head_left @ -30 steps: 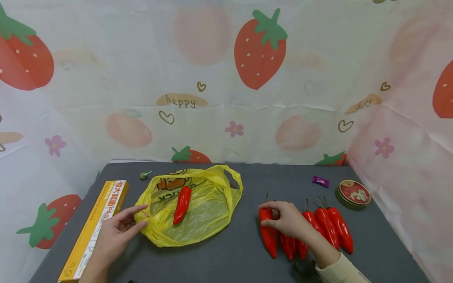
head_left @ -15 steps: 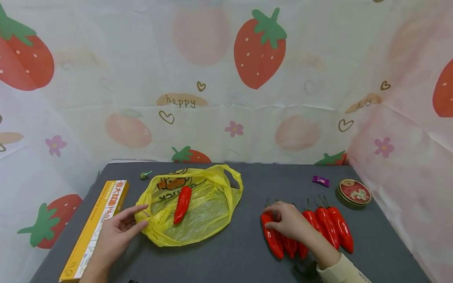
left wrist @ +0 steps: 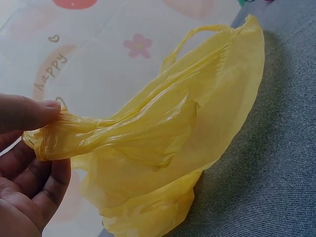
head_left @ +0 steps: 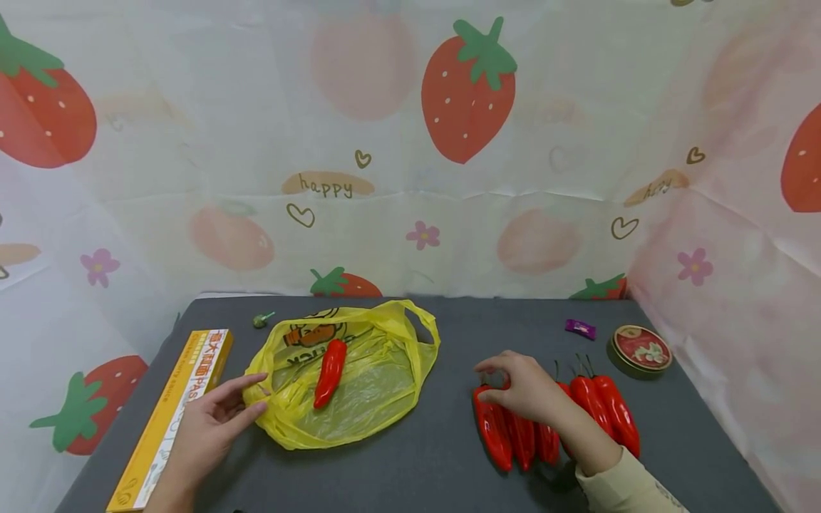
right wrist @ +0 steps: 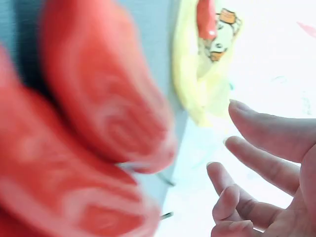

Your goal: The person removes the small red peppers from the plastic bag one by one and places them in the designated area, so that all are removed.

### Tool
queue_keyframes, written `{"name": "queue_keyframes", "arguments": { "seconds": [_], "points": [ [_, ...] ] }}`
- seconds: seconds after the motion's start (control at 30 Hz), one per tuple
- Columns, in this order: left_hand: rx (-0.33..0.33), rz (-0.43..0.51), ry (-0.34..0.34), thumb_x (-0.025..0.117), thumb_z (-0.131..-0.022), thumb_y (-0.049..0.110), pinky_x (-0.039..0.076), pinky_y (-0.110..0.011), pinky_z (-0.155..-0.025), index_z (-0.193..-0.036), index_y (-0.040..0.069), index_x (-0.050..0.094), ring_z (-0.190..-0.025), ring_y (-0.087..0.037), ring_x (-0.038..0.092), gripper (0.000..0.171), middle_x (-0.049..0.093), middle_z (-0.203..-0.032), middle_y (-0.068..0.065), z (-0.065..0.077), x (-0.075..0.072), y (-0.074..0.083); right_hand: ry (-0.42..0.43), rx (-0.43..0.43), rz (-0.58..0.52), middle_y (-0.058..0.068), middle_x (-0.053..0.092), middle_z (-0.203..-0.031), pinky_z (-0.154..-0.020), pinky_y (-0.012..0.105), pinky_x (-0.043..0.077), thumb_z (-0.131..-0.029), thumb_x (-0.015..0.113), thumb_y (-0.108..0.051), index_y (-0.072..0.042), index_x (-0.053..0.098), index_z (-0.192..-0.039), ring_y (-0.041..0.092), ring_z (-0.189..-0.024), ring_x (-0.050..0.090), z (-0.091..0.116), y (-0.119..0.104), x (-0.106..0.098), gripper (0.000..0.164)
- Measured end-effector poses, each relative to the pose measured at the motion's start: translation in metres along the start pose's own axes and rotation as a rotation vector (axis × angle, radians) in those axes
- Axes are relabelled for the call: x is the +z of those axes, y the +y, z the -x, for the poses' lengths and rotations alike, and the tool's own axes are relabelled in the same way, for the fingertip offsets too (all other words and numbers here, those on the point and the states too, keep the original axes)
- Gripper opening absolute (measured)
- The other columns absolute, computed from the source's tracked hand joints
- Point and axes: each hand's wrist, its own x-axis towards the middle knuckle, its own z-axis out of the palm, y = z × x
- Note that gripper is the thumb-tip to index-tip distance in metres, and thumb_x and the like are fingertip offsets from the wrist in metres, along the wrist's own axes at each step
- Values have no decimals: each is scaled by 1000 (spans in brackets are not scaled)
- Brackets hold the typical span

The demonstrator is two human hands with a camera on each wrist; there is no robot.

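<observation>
My left hand (head_left: 208, 427) pinches the left edge of a yellow plastic bag (head_left: 385, 399), which lies spread with its mouth towards me. In the left wrist view the bunched plastic (left wrist: 74, 136) sits between thumb and fingers. One red chili pepper (head_left: 330, 374) lies inside the bag. My right hand (head_left: 529, 388) hovers over the row of peppers on the right, closest to the stem end of the leftmost chili pepper (head_left: 492, 434). Seen from the right wrist, its fingers (right wrist: 266, 165) are spread apart and hold nothing. That hand and forearm partly cover the middle peppers.
Several more red peppers (head_left: 593, 406) lie side by side under and beyond the right forearm. A round tin (head_left: 640, 349) and a purple-wrapped sweet (head_left: 580, 328) are behind them. At left lie a yellow pasta box (head_left: 169, 420) and a small green stemmed piece (head_left: 260, 320).
The leftmost pepper has shifted slightly right, against its neighbour. My right hand has loosened from its top and lifted a little, fingers parting. The left hand stays on the bag.
</observation>
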Motion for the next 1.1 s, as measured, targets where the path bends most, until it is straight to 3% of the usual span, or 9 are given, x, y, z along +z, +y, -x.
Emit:
{"name": "queue_keyframes", "arguments": {
  "seconds": [0.23,0.63,1.1],
  "points": [
    [3,-26,5,75,-92,11,57,-17,-78,-128,0,66,-94,1,66,39,70,-116,15,0,-2,-5,23,-61,-40,-6,68,-109,-70,29,49,-87,81,-25,-21,73,-121,13,-84,53,-16,-26,-3,35],
    [21,23,3,75,-91,6,57,-16,-78,-128,-3,65,-97,1,66,40,71,-116,15,0,0,1,-17,-142,-138,0,69,-123,-80,33,56,-89,79,-24,-20,69,-128,19,-101,65,-46,-66,5,40],
    [10,26,-11,74,-91,8,57,-16,-78,-129,-2,65,-95,1,66,40,71,-116,13,0,0,0,-106,-203,-264,3,68,-126,-84,34,58,-94,73,-26,-20,68,-130,26,-109,68,-104,-106,28,37]
  ]
}}
